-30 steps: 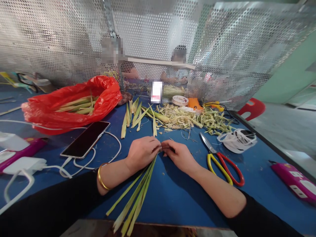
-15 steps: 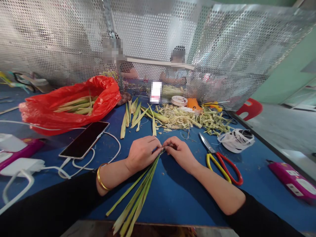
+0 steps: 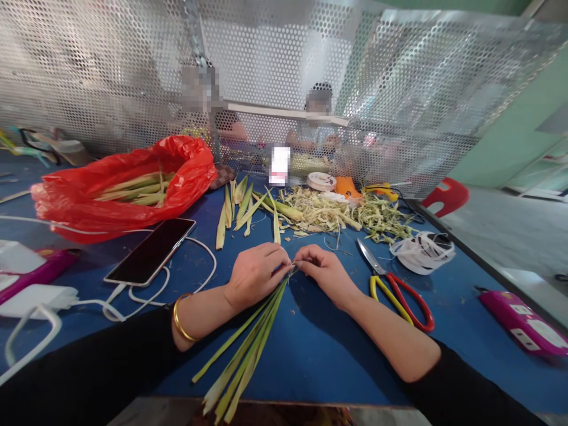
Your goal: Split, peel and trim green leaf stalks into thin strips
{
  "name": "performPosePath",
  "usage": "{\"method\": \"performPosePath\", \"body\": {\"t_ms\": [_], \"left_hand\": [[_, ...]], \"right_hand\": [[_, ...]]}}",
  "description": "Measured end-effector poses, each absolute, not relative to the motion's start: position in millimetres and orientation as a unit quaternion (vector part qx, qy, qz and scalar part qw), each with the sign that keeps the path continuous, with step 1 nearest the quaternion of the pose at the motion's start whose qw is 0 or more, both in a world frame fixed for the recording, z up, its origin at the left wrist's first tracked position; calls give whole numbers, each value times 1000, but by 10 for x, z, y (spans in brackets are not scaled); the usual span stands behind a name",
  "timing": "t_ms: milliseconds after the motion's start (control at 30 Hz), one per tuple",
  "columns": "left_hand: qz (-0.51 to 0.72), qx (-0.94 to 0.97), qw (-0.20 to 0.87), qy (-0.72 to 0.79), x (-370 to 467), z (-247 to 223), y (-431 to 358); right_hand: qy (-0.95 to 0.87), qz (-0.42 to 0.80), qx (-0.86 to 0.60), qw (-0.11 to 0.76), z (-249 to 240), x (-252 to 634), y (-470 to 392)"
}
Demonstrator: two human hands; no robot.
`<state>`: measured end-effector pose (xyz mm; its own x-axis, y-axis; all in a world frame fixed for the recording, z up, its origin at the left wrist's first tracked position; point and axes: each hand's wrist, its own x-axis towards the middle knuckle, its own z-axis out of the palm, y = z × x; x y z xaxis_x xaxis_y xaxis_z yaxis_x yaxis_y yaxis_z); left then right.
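Several long green leaf strips (image 3: 252,349) fan out toward me, their tips hanging over the table's front edge. My left hand (image 3: 257,272) is closed at the gathered upper end of these strips, thumb and fingers pinched together. Close against it, my right hand (image 3: 326,275) pinches at the same gathered end; exactly what lies between its fingertips is too small to make out. Scissors (image 3: 399,296) with one yellow and one red handle lie partly spread to the right of my right forearm. A roll of white ribbon (image 3: 425,253) rests beyond them.
A red plastic bag (image 3: 128,171) of leaves and a phone (image 3: 151,251) on a white cable lie left. Leaf pieces (image 3: 246,207) and a shredded heap (image 3: 319,210) stretch across the back. A purple power strip (image 3: 523,319) lies right. People sit behind the perforated screen (image 3: 275,53).
Both hands stay nearly in place at the gathered end of the strips, with only slight finger movement. The whole view has shifted very slightly.
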<state>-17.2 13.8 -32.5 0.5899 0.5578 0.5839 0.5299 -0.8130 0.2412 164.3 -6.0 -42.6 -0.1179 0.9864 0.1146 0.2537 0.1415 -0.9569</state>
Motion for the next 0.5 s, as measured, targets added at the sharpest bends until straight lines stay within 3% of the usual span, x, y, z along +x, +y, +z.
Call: {"method": "performPosePath", "body": {"t_ms": [233, 433, 500], "left_hand": [[334, 894, 28, 298, -180, -332, 146], [353, 886, 41, 298, -195, -337, 162], [360, 885, 43, 293, -195, -345, 167]], "right_hand": [[-635, 373, -498, 458, -359, 1680, -60], [-640, 450, -465, 415, -289, 1726, -98], [-667, 412, -464, 412, -309, 1716, -98]]}}
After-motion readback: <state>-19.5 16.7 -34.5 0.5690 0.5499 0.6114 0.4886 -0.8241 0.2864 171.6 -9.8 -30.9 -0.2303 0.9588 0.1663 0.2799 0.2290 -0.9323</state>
